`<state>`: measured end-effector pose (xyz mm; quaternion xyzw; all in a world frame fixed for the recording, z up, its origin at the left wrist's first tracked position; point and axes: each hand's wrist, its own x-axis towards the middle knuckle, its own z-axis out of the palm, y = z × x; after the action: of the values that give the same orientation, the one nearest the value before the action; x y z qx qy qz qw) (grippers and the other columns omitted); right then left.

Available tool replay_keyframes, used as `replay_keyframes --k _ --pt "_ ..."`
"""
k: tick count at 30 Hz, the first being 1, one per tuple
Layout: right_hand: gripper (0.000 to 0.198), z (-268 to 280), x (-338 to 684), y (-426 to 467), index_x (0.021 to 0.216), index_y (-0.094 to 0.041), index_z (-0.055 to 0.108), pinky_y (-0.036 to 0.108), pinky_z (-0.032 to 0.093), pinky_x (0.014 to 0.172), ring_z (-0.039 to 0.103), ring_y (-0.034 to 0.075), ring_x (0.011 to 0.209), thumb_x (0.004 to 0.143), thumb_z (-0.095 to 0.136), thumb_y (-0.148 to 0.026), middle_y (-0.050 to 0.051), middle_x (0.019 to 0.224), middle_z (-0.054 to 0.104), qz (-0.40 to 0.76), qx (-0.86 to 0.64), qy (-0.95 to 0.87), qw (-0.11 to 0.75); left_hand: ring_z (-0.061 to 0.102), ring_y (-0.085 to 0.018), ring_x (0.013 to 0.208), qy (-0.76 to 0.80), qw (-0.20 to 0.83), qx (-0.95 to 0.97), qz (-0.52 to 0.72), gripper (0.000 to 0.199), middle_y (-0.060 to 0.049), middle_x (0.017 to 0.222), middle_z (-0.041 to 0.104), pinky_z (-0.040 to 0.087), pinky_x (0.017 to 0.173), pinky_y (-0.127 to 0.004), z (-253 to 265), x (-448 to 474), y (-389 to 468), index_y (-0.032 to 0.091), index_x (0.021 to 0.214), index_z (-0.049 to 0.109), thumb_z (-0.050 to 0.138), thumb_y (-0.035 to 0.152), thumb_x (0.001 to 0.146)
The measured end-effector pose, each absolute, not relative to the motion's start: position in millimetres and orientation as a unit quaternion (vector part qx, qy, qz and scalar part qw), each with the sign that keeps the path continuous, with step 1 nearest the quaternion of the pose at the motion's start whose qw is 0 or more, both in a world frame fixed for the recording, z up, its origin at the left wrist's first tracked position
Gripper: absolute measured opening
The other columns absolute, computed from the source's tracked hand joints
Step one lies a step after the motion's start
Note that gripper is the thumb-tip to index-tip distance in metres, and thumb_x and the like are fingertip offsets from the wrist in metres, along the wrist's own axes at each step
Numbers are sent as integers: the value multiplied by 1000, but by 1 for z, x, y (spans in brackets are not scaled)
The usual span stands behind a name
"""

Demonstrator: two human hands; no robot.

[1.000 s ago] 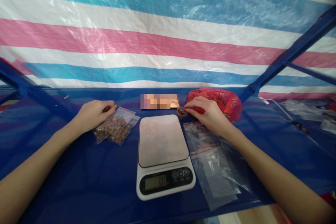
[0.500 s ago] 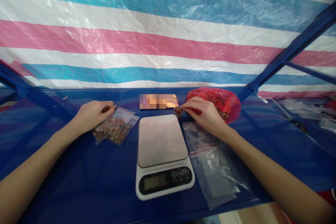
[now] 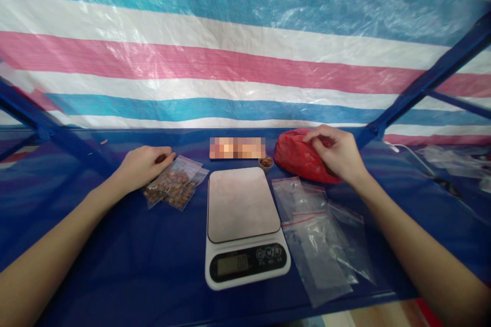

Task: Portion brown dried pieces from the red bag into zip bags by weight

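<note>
My left hand (image 3: 143, 166) rests on the blue table with curled fingers, just beside small zip bags (image 3: 174, 184) filled with brown pieces like nuts or dried fruit; whether anything is inside its grasp is hidden. With thumb and fingers pinched, my right hand (image 3: 339, 150) holds the edge of a red plastic bag (image 3: 293, 156), whose contents are covered. Left of that bag stands a small cup (image 3: 265, 163) of brown pieces. A white kitchen scale (image 3: 245, 209) lies between my hands, its plate bare and its display reading 0.0.
Several flat, clear zip bags (image 3: 318, 245) with red seals lie right of the scale. A blurred-out flat object (image 3: 237, 148) sits behind it. Blue metal struts (image 3: 414, 87) rise at both sides, and a striped tarp (image 3: 230, 66) hangs at the back. A white cable (image 3: 410, 150) runs at right.
My right hand has left the small cup and moved right to the red bag. The bag's open mouth, with brown pieces showing, is now folded over. My left hand stays put.
</note>
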<state>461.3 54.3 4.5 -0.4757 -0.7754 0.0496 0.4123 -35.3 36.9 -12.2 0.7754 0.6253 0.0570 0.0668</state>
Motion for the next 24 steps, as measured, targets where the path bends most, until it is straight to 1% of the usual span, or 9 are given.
replay_keyframes --k 1,3,5,7,10,13,19,21,24 --pt "20 2 471 61 89 -23 80 45 63 93 79 28 90 91 61 -18 8 95 84 62 -487 -782 385 57 -22 68 625 67 775 59 42 -3 69 56 26 67 -31 -12 -35 37 24 75 51 37 54 101" --pt "19 -4 484 72 95 -22 82 46 64 93 80 30 94 86 65 -19 10 102 84 95 -475 -817 315 55 -21 66 629 66 772 61 42 -2 67 56 26 66 -32 -12 -35 37 24 74 51 37 54 101" --pt "27 -11 490 77 104 -23 83 47 62 99 79 33 104 85 65 -18 11 113 83 107 -453 -843 268 55 -21 65 631 66 770 64 43 -2 66 56 26 65 -32 -13 -36 37 24 74 51 38 55 100" --pt "33 -15 491 77 109 -25 83 50 59 107 77 34 114 86 61 -14 11 122 82 94 -445 -852 260 56 -21 65 630 65 770 68 42 -2 67 56 26 65 -32 -13 -36 37 24 74 51 38 55 99" --pt "36 -16 487 73 110 -25 82 54 54 114 74 36 122 86 58 -11 10 126 82 66 -448 -851 268 56 -21 65 630 64 771 68 42 -3 67 57 27 65 -32 -13 -36 37 24 74 52 39 55 99" --pt "36 -12 482 68 105 -25 82 52 55 112 76 35 119 86 55 -10 9 123 83 45 -444 -855 263 56 -21 65 632 63 770 66 42 -3 67 58 27 65 -32 -13 -36 37 24 74 53 39 55 99" --pt "26 10 477 56 95 -23 81 44 62 85 77 30 90 96 55 -17 10 100 81 -34 -460 -841 282 55 -21 64 627 62 774 65 43 -3 66 57 27 65 -32 -15 -37 38 24 73 51 38 55 100" --pt "24 21 468 48 94 -23 81 42 60 80 75 28 85 98 58 -19 9 95 79 -75 -473 -819 316 55 -21 64 626 58 775 64 44 -2 66 56 26 65 -33 -16 -37 38 24 72 50 38 55 100" --pt "19 33 440 30 95 -24 80 40 60 84 75 27 89 99 63 -17 8 96 79 -91 -463 -779 413 56 -22 64 626 56 776 60 44 -3 66 57 26 65 -33 -16 -38 39 24 73 50 37 55 100"
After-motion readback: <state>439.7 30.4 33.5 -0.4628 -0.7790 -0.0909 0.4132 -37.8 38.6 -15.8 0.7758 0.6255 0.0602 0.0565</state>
